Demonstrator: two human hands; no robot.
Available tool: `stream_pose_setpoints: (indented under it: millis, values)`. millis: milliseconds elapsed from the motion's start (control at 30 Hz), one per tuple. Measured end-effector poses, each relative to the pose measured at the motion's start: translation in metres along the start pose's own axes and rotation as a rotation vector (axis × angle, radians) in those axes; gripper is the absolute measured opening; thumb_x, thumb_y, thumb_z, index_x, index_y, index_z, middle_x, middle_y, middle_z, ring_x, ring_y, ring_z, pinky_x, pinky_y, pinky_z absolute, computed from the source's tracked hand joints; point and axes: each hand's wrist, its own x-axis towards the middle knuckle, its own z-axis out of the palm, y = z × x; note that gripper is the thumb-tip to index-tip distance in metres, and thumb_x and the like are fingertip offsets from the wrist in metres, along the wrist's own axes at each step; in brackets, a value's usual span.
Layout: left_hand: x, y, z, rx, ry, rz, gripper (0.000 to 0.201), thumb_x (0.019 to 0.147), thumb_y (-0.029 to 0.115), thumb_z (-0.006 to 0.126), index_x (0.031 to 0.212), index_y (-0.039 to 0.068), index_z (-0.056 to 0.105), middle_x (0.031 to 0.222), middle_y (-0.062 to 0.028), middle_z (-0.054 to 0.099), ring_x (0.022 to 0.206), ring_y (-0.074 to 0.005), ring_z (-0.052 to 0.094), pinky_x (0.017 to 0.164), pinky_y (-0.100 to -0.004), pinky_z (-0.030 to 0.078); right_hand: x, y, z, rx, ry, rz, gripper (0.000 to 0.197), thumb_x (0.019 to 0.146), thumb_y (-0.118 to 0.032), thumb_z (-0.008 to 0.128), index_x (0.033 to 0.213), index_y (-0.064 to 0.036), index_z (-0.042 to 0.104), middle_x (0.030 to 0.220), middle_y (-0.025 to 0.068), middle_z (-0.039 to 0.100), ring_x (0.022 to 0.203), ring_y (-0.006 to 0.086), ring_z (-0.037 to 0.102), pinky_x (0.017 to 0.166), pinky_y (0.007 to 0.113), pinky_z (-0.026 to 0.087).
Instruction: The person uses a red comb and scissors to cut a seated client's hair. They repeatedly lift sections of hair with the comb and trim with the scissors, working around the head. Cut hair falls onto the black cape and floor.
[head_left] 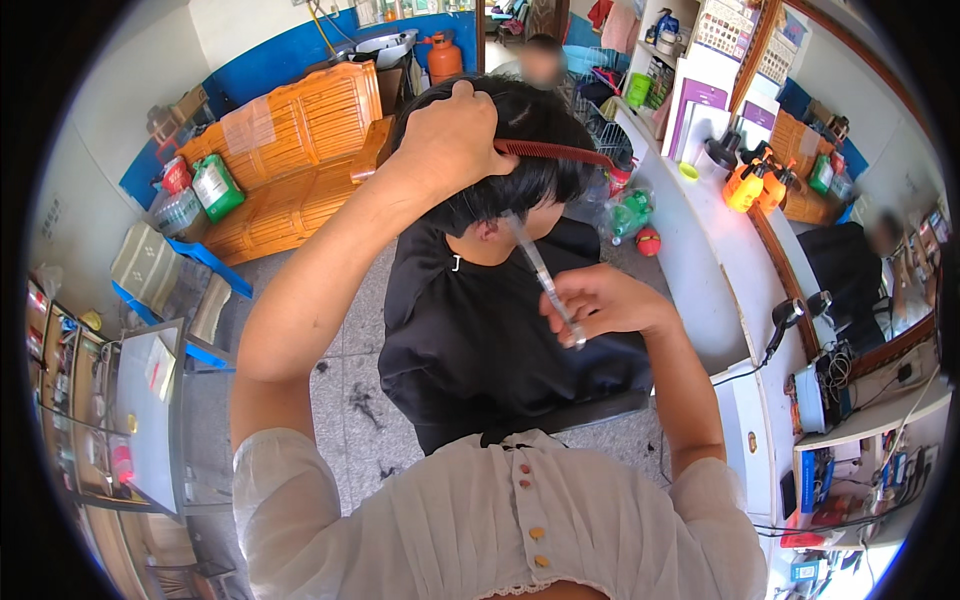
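Observation:
A seated person with short black hair (555,182) is in front of me, draped in a black cape (440,345) and facing right. My left hand (452,140) is at the top of the head, closed around one end of a dark red comb (558,151). The comb's toothed length reaches to the right across the hair. Beside the ear, my right hand (607,300) grips a pair of slim silver scissors (535,260) by the handle end. Their blades look closed and point up toward the hair above the ear. Part of the grip is hidden behind my fingers.
A white counter (690,225) runs along the right beneath mirrors, with orange spray bottles (745,187) and a black hair dryer (785,325). Behind the person stands a wooden bench (300,130). A blue-framed chair (180,270) is at left. Cut hair (365,402) lies on the tiled floor.

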Motion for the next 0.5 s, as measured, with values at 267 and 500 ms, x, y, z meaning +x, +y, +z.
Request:
stream_pose_setpoints:
  millis: [267,500]
  values:
    - [0.014,-0.041,-0.003,-0.405,-0.217,0.045,0.017,0.071,0.01,0.066,0.083,0.0,0.062,0.077,-0.0135,0.061,0.073,-0.0247,0.059,0.068,-0.0324,0.047,0.014,-0.002,-0.029,0.075,0.23,-0.087,0.026,0.078,-0.017,0.065,0.096,0.0,0.056,0.074,0.0073,0.061,0.061,0.0149,0.063,0.051,0.022,0.048]
    - [0.007,-0.051,-0.004,-0.754,-0.271,0.001,0.014,0.076,-0.003,0.062,0.089,0.002,0.061,0.074,-0.0026,0.058,0.071,-0.0099,0.053,0.069,-0.0237,0.043,0.019,-0.01,-0.014,0.063,0.177,-0.031,0.022,0.078,-0.008,0.064,0.097,0.0002,0.056,0.074,0.0062,0.061,0.061,0.0141,0.063,0.051,0.022,0.048]
